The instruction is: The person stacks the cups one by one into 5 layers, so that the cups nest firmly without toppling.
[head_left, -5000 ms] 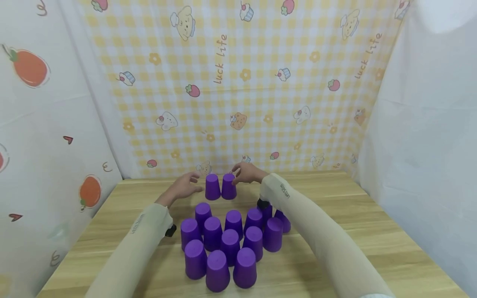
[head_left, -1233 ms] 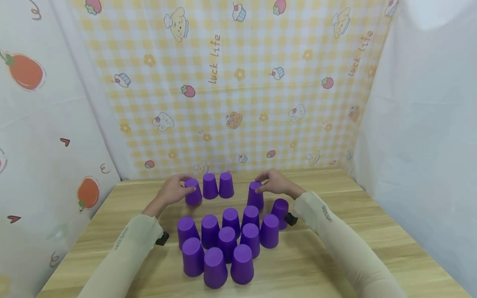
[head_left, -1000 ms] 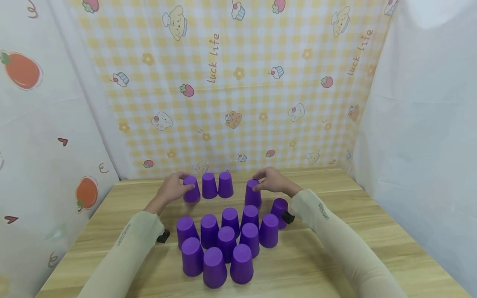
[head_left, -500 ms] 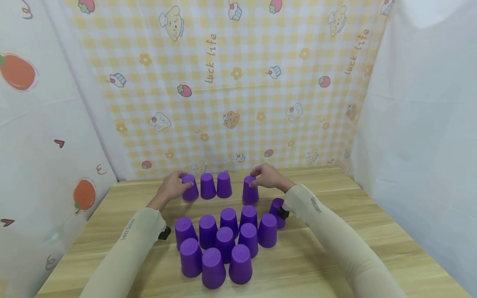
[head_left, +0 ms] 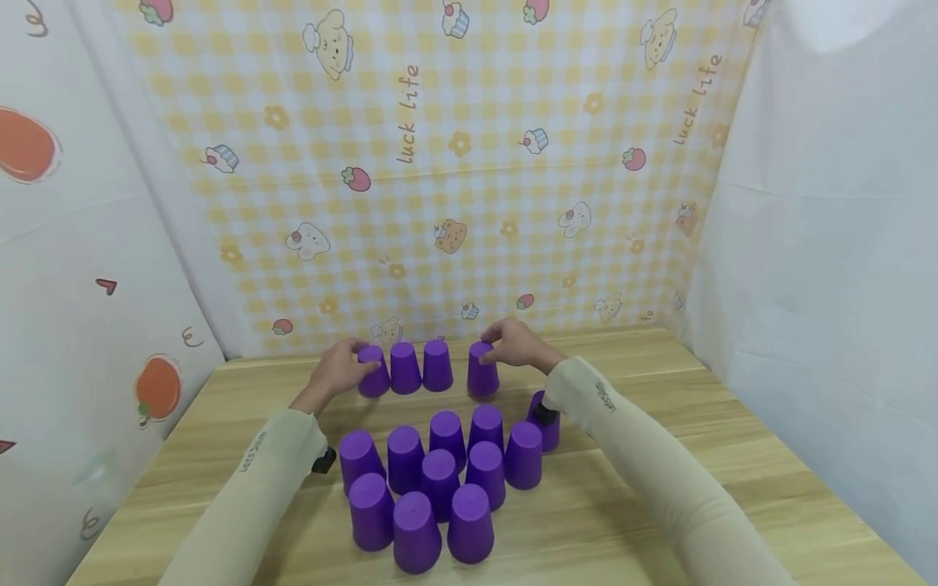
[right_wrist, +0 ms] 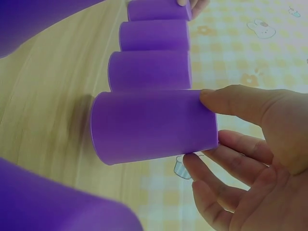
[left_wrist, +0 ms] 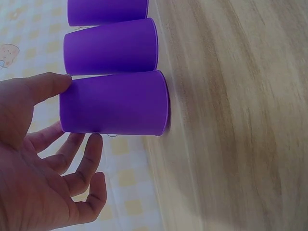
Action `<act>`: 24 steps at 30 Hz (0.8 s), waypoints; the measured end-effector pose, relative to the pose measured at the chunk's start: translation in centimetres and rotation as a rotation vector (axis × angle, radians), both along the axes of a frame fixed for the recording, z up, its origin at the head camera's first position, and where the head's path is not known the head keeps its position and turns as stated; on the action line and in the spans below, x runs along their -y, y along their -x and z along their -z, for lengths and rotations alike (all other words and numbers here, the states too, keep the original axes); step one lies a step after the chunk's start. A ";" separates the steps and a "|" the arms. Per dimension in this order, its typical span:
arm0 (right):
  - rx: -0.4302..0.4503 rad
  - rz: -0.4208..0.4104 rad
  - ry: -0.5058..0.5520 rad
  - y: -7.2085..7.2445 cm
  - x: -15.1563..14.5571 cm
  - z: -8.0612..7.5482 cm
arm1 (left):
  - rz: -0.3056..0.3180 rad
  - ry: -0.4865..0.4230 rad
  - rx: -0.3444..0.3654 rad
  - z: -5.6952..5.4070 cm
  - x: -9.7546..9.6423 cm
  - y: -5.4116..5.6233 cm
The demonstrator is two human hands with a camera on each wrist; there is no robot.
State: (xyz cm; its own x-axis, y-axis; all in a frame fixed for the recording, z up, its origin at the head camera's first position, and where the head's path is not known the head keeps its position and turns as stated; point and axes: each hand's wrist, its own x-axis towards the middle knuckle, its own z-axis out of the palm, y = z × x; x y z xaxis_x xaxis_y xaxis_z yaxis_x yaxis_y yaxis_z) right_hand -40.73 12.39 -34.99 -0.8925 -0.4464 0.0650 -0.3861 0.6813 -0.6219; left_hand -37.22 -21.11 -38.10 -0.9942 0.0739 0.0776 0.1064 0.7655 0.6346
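Your left hand [head_left: 339, 374] is pinching the top of the leftmost upside-down purple plastic cup [head_left: 373, 371] in the back row on the light wooden table [head_left: 659, 456]. Your right hand [head_left: 516, 345] is gripping the rightmost purple cup [head_left: 481, 369] of that row by its top. Two more purple cups [head_left: 421, 367] are standing between them, and a cluster of purple cups [head_left: 440, 480] is sitting nearer you.
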 end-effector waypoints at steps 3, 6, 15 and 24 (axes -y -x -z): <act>-0.001 0.000 -0.003 0.0 0.3 0.0 | 0.002 0.002 0.000 0.1 0.1 -0.1; 0.001 0.001 -0.008 0.1 0.6 0.0 | 0.004 0.007 -0.007 0.1 0.2 -0.1; -0.015 -0.014 -0.015 0.1 1.1 -0.1 | 0.011 0.036 -0.006 0.1 0.5 0.1; -0.020 -0.026 -0.024 0.2 1.1 -0.2 | 0.006 0.059 -0.006 0.4 0.8 0.5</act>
